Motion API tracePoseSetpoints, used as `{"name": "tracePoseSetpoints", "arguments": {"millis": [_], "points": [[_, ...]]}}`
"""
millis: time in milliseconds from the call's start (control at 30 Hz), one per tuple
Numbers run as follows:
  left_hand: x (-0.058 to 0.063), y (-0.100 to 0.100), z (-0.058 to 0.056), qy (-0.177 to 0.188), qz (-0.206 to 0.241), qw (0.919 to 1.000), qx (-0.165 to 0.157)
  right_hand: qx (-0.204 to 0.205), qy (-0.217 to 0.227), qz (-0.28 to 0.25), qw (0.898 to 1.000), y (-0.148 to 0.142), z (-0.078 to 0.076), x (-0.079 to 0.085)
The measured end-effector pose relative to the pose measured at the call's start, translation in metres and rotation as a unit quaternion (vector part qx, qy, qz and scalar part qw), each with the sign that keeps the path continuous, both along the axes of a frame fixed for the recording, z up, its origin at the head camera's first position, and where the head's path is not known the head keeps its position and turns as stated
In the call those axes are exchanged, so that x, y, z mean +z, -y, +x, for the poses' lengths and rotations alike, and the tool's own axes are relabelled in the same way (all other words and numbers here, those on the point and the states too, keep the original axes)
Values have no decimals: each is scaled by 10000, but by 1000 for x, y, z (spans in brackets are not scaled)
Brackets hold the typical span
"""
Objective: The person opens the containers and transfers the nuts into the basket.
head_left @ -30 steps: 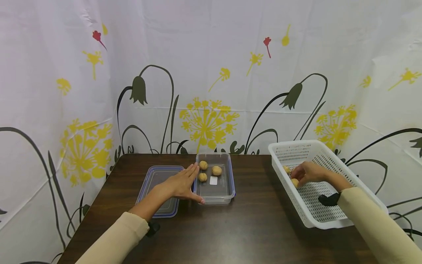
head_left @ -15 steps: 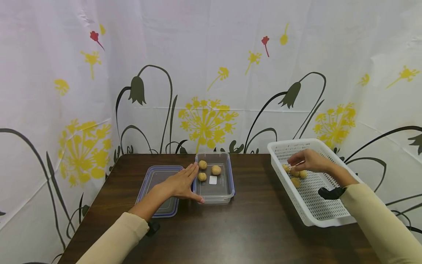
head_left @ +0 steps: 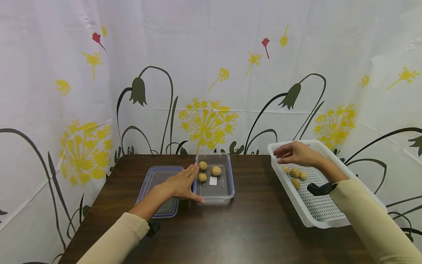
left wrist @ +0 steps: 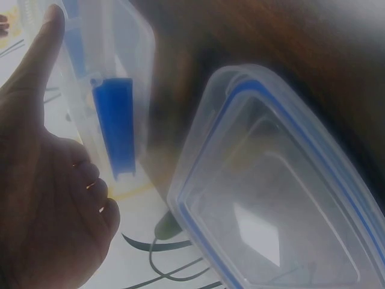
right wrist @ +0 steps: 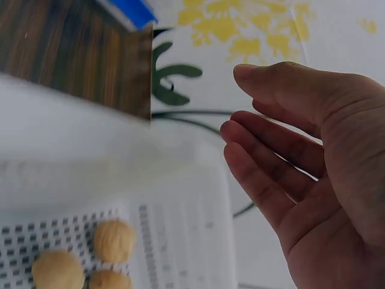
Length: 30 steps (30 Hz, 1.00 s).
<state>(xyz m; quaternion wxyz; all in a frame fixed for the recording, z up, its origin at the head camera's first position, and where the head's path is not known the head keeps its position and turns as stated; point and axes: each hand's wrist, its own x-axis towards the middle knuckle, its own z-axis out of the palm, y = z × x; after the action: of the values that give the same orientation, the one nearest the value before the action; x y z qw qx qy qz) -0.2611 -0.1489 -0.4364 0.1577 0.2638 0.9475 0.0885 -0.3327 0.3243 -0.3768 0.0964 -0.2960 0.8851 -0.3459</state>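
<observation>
My left hand [head_left: 179, 185] rests against the left side of a clear plastic food container [head_left: 224, 190], its fingers straight and the thumb spread towards the near corner. In the left wrist view the palm of that hand [left wrist: 54, 186] holds nothing. Three walnuts [head_left: 216, 171] lie inside the container, beside a white label. Above the far left part of a white basket [head_left: 310, 216] hovers my right hand [head_left: 298, 154], its fingers loosely bent. No object shows between those fingers [right wrist: 258, 168] in the right wrist view. Several walnuts [head_left: 295, 183] sit in the basket below it.
A blue-edged container lid [head_left: 155, 179] lies left of the container, partly under my left forearm. Both stand on a dark wooden table [head_left: 250, 227]. A flower-printed white curtain [head_left: 211, 73] hangs right behind the table's far edge.
My right hand was down among the walnuts in the basket; it has risen and shifted left, without a visible walnut. My left hand and the container have stayed put.
</observation>
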Motion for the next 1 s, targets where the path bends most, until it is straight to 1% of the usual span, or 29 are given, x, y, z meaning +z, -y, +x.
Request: {"name": "tracePoseSetpoints", "arguments": {"millis": [233, 333, 467, 533, 667, 800, 1000], "points": [[0, 0, 2, 24, -4, 10000, 35, 289, 93, -152, 9994, 40, -6, 0], [-1, 1, 2, 30, -2, 10000, 33, 444, 25, -159, 9989, 58, -7, -2], [-1, 1, 2, 21, -14, 10000, 32, 690, 7, -209, 9974, 82, -9, -5], [-1, 1, 2, 30, -13, 10000, 36, 803, 73, -274, 9964, 93, -10, -8], [-1, 0, 2, 60, -2, 10000, 36, 896, 173, -278, 9954, 113, -12, -14], [-1, 0, 1, 41, -28, 10000, 8, 925, 134, -142, 9955, 132, -13, -17], [0, 0, -1, 4, -29, 10000, -15, 1041, 291, 9, 9941, 157, -12, -25]]}}
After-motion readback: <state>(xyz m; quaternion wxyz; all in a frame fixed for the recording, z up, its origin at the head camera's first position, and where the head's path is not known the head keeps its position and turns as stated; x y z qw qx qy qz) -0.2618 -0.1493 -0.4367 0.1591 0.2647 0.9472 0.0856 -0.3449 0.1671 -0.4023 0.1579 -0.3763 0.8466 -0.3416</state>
